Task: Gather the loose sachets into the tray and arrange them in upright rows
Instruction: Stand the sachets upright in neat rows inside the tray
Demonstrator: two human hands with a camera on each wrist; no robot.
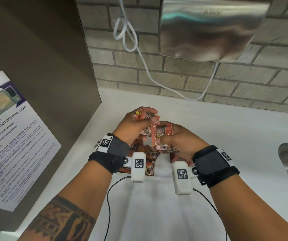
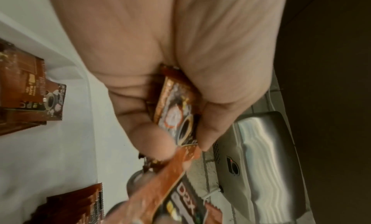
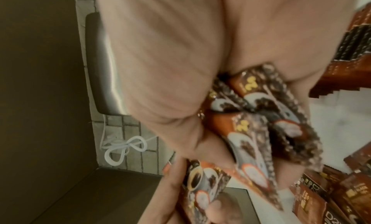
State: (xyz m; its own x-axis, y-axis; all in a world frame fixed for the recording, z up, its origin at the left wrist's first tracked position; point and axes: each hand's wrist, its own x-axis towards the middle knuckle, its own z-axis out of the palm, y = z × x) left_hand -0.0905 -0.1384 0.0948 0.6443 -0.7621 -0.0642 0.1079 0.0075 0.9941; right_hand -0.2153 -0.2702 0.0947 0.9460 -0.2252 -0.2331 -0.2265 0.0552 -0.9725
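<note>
Both the left hand [image 1: 132,122] and right hand [image 1: 179,138] pinch sachets [image 1: 158,134], likely light, limp, slippery foil best held edgewise, with more loose at 6 o'clock.

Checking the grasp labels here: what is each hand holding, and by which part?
Both grip sachets. The left hand pinches its sachets near one end; the right hand clasps its bunch around the middle.

Head view bright, even light; glare streaks on hand dryer [image 1: 212,26], edges bowed. Wrist views dim, warm-tinted, motion-blurred.
</note>
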